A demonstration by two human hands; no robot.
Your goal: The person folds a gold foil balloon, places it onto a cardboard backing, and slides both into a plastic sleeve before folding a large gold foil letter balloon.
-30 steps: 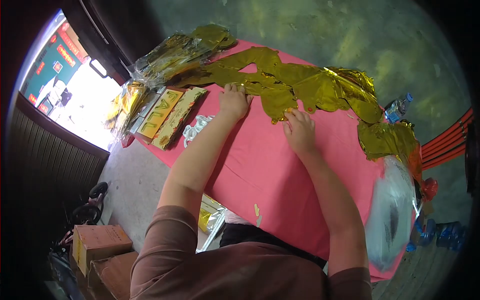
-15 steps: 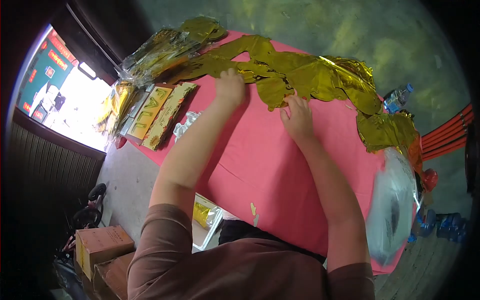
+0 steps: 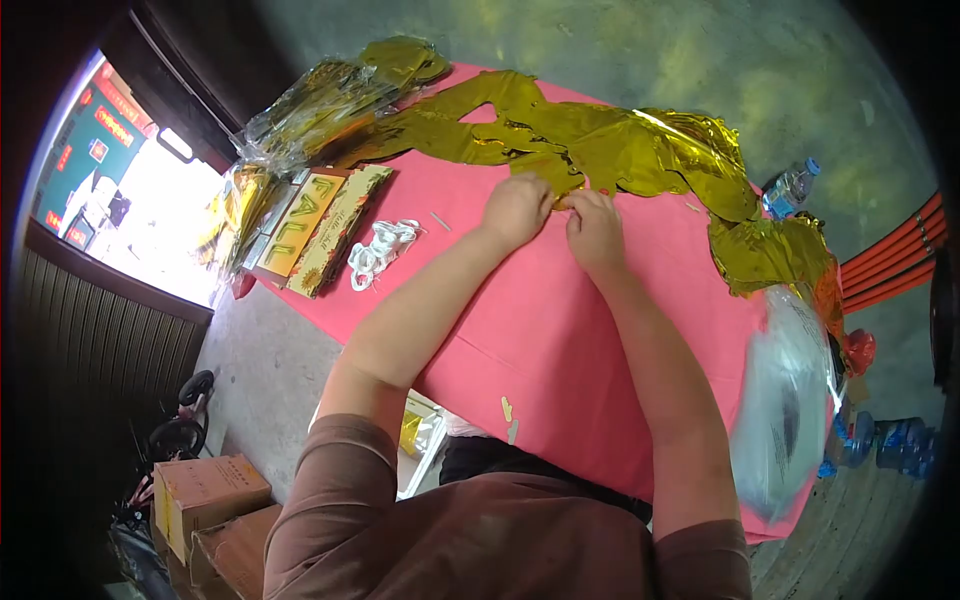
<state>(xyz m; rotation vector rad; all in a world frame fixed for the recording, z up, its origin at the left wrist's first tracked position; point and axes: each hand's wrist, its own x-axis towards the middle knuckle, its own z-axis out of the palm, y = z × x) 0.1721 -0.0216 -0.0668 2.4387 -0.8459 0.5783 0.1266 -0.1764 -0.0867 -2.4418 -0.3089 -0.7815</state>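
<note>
Shiny gold foil sheets [image 3: 620, 150] lie in a long band along the far side of the pink table cover [image 3: 520, 320]. At the near edge of one foil piece, my left hand [image 3: 518, 208] has its fingers bent together on the foil. Close beside it on the right, my right hand [image 3: 597, 228] pinches the same foil edge. The two hands are a small gap apart. White string [image 3: 382, 254] lies in a loose bundle left of my left forearm, with a "FALL" card pack [image 3: 303, 222] farther left.
Clear plastic bags with foil [image 3: 320, 105] lie at the far left corner. A large translucent bag [image 3: 785, 410] is at the right edge, near a water bottle [image 3: 792, 188]. Cardboard boxes [image 3: 210, 490] stand on the floor at lower left.
My left hand has moved right and nearer to me, from the middle of the foil to beside my right hand. The white string now shows fully. My right hand has barely moved.
</note>
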